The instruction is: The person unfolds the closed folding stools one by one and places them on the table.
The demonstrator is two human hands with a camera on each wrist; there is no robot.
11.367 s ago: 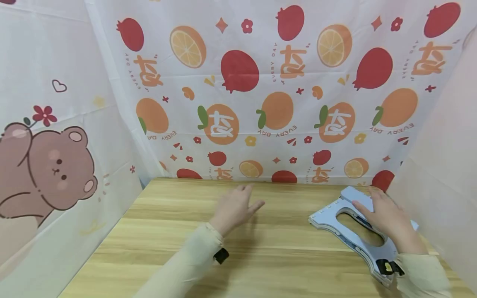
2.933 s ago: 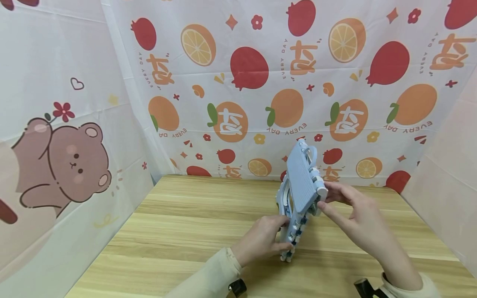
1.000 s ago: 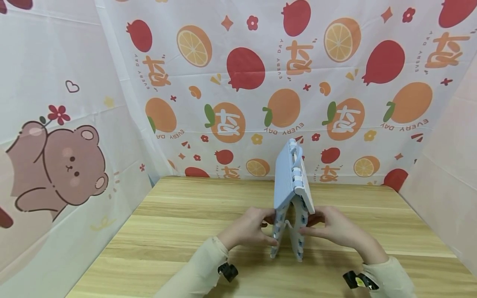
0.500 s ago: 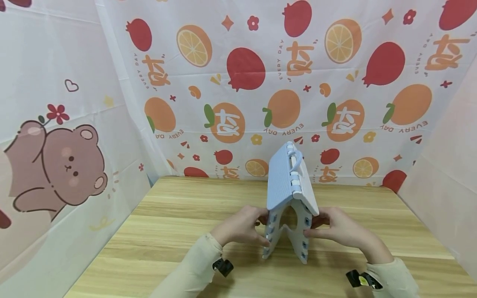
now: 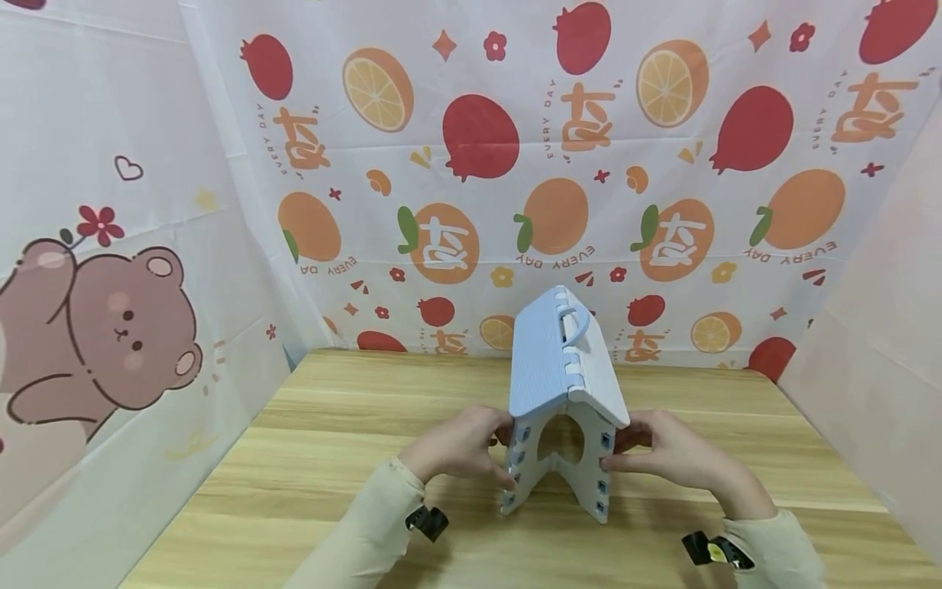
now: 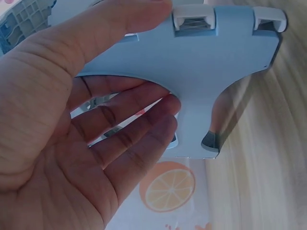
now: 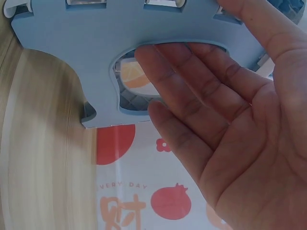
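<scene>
A pale blue folding plastic toy house [image 5: 540,352] stands upright at the middle of the table, its roof pitched with a loop handle [image 5: 577,323] on the ridge. Its front wall is creased at the centre and has an arched opening. My left hand [image 5: 467,446] holds the left side wall, thumb at the front edge. In the left wrist view, that hand's fingers [image 6: 139,134] reach into the opening of the blue wall [image 6: 192,72]. On the other side my right hand [image 5: 666,454] holds the right wall [image 7: 91,52], its fingers [image 7: 177,81] at the oval window.
The wood-grain table [image 5: 331,458] stretches out around the house. A fruit-print cloth [image 5: 397,164] hangs behind its back edge. Pale cloths close off both sides, the left cloth [image 5: 125,327] bearing a bear print.
The blue house, earlier folded flat at the right, came to the middle. Over the last second its walls and roof have spread apart, as my left hand moved left with the left wall.
</scene>
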